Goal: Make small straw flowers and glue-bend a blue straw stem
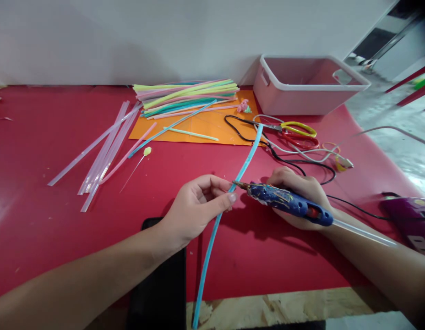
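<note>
Between thumb and fingers, my left hand [200, 208] pinches a long light-blue pipe cleaner [209, 252], which runs from near the scissors down past the table's front edge. My right hand [302, 192] is wrapped around a blue glue gun [284, 200], its body smeared with dried glue. A clear glue stick [363, 233] juts from the gun's back end. The nozzle is at the pipe cleaner, just above my left fingertips; whether glue is coming out is too small to tell. Part of my right hand's fingers is hidden behind the gun.
A pile of coloured pipe cleaners [188, 98] lies on orange paper [240, 130]. Clear glue sticks [107, 151] and a small yellow piece on a thin stem [147, 151] lie left. Scissors [300, 129], tangled cables [284, 160], a pink basket [295, 101] and a purple box [405, 215] are right.
</note>
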The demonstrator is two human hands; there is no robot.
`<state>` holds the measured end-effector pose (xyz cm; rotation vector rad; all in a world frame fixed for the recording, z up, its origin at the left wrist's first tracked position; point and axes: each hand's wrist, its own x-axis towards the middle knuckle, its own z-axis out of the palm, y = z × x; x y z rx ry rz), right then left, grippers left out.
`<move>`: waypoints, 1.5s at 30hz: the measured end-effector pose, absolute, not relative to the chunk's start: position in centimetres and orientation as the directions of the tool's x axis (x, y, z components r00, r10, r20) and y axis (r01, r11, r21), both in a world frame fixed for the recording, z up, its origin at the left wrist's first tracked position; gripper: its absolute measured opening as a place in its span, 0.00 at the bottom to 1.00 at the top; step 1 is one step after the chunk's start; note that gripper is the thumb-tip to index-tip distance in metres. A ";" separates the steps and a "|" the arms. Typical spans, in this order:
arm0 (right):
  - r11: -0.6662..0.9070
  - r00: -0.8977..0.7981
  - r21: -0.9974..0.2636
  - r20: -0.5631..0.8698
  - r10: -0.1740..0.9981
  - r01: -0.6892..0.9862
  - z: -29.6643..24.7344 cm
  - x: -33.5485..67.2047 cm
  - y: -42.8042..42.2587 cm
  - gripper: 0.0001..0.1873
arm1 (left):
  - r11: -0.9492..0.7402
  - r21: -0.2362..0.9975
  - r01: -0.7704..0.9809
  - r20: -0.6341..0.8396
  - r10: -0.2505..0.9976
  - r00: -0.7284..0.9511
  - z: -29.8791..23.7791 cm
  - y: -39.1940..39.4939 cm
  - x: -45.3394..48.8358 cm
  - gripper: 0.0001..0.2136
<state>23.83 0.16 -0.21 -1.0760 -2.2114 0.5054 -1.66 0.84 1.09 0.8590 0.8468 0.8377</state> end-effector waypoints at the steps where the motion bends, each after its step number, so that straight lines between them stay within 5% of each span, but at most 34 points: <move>1: 0.594 -0.472 -0.571 0.366 0.802 0.566 -0.2 23.8 0.2 0.12 | 0.405 0.873 -0.272 -0.273 0.868 0.415 1.1 0.8 -1.7 0.11; 45: 0.597 -0.427 -0.517 0.419 0.801 0.613 -0.2 23.4 -0.2 0.12 | 0.426 0.822 -0.378 -0.249 0.866 0.434 0.9 0.8 -1.8 0.10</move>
